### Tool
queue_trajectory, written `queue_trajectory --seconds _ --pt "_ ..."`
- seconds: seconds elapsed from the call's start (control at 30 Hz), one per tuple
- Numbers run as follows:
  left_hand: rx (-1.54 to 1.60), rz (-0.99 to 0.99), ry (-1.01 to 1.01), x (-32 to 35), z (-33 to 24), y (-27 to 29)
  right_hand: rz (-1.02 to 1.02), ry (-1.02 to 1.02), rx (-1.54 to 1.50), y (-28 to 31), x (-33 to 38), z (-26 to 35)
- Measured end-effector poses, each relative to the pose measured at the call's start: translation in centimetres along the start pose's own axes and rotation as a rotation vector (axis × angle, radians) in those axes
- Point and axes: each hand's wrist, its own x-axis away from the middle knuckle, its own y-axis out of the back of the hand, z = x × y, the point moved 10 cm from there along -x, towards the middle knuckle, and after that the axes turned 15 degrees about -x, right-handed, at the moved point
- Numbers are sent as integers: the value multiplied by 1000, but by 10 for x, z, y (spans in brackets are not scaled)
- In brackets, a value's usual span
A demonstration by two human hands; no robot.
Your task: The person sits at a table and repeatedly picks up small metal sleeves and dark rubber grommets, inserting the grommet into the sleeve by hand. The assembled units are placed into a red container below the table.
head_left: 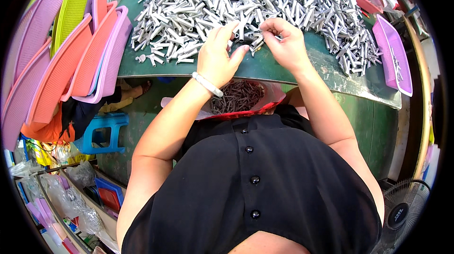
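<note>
A big heap of small grey metal tubes covers the green table. My left hand is at the near edge of the heap, fingers raised and apart, thumb pointing right; I cannot see a tube in it. My right hand pinches a small grey tube between thumb and fingertips, close to the left hand. A pale bracelet circles my left wrist. Below the table edge, on my lap, a red tray holds several dark small tubes.
Stacked pink, orange and green mesh trays lean at the left. A purple tray lies at the table's right end. A blue plastic stool stands on the floor at left. A fan sits at lower right.
</note>
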Motion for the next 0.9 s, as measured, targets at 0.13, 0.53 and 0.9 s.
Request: queue_trajectory --seconds 0.13,0.53,0.9 --pt "2 -74 -155 -8 -13 0 34 -51 -147 -2 3 15" --pt "1 -77 -250 4 -29 18 50 21 256 11 -7 -6" --pt "-300 440 -250 44 -16 -18 28 156 932 -10 -16 -10"
